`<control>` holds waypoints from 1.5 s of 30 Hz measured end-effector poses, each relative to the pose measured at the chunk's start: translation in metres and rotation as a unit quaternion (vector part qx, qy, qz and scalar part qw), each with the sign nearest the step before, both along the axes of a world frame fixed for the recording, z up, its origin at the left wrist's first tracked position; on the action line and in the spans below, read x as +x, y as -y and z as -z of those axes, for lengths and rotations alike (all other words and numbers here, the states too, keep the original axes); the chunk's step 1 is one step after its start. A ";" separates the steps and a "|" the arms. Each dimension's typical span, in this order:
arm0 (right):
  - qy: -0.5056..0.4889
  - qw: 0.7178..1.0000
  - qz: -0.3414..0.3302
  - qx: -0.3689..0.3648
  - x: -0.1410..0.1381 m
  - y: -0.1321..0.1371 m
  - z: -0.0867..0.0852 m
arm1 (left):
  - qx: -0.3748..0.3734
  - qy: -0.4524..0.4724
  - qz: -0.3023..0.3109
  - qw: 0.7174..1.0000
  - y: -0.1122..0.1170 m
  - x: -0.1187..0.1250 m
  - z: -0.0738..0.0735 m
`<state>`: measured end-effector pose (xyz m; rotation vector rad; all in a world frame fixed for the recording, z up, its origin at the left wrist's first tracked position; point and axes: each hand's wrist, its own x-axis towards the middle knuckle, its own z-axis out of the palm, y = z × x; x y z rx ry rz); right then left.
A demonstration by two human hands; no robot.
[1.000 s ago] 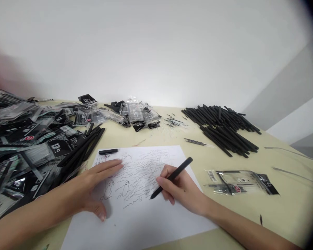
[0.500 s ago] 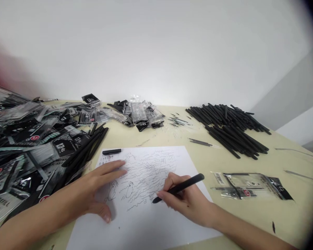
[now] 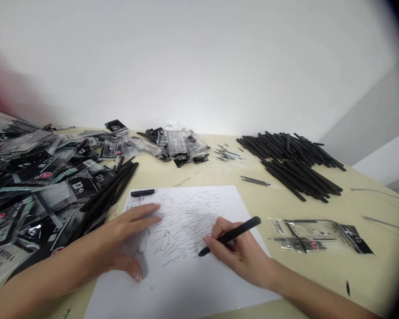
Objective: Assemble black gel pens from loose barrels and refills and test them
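Black pen (image 3: 231, 234) sits in the right hand (image 3: 239, 257), fingers (image 3: 217, 230) closed narrowly round the barrel, tip at the scribbled lines on a white paper sheet (image 3: 199, 283). Left hand (image 3: 126, 235) lies flat on the same sheet, fingers (image 3: 146, 213) spread wide and holding nothing, nearest a black pen cap (image 3: 142, 192) at the sheet's upper edge. Sheet rests on a pale yellow surface (image 3: 379, 270). Heaped plastic refill packets (image 3: 43, 195) lie to the left, loose black pens (image 3: 295, 177) ahead to the right, and a single packet (image 3: 319, 237) just right of the sheet.
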<state>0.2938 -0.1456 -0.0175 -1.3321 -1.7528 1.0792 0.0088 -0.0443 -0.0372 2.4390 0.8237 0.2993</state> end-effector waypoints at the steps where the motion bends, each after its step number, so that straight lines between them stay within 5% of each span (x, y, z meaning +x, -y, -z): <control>1: 0.004 1.000 0.004 0.001 0.000 0.000 0.000 | -0.001 0.003 0.002 1.000 0.000 0.000 0.001; 14: -0.007 0.999 0.037 0.029 0.000 0.001 -0.002 | 0.038 0.015 0.007 0.999 0.002 0.003 -0.008; 20: -0.075 0.993 0.083 0.044 0.001 0.000 -0.002 | 0.149 -0.014 -0.130 0.980 -0.002 0.010 -0.032; 27: -0.073 0.991 0.108 0.043 0.000 0.000 0.002 | 0.208 -0.053 -0.145 0.966 -0.019 0.003 -0.014; 31: -0.065 0.990 0.111 0.051 0.000 -0.001 0.000 | 0.215 -0.031 -0.139 0.966 -0.013 0.008 -0.016; 38: -0.243 0.969 0.010 -0.047 0.002 -0.003 -0.007 | 0.186 0.016 -0.176 0.967 -0.002 0.015 -0.026; 45: -0.347 0.936 -0.013 -0.052 0.004 -0.004 -0.004 | 0.034 0.128 -0.193 0.972 0.016 0.026 -0.034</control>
